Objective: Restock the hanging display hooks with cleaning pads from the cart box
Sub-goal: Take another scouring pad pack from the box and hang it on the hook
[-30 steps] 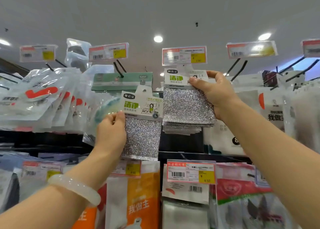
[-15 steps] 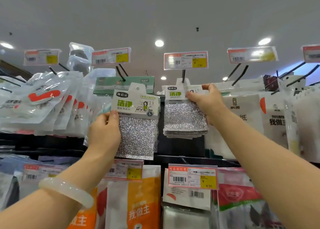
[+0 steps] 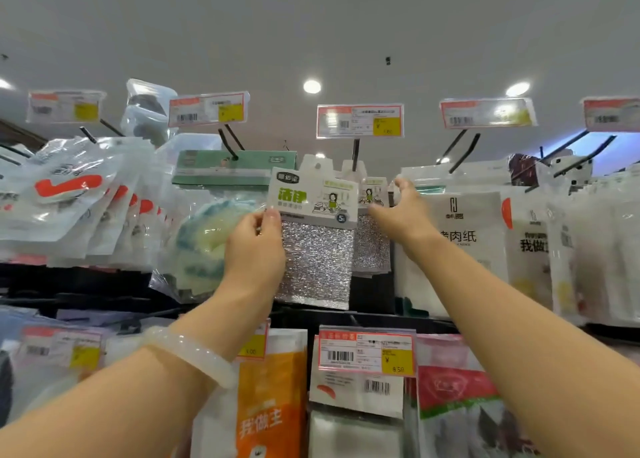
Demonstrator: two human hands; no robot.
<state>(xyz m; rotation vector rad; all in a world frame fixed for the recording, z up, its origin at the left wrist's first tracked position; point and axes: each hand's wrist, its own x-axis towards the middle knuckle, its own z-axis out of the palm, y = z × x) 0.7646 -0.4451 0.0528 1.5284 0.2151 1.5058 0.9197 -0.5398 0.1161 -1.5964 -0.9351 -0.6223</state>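
My left hand (image 3: 254, 246) pinches the left edge of a pack of silver cleaning pads (image 3: 315, 260) with a white and green header card, held up just below and left of the black display hook (image 3: 355, 154). Behind it a bunch of the same silver pads (image 3: 372, 243) hangs on that hook. My right hand (image 3: 401, 211) is at the right side of the hanging bunch, fingers spread, touching the header cards; whether it grips them I cannot tell. The cart box is out of view.
Price tags (image 3: 360, 121) sit at the ends of the hooks overhead. White bags (image 3: 69, 194) hang in rows on the left, a green box (image 3: 235, 166) beside them, white paper packs (image 3: 460, 243) on the right. Orange packs (image 3: 273, 395) hang on the lower row.
My left hand has carried its pack up and to the right, in front of the hanging bunch. My right hand has loosened from the bunch and its fingers have spread.
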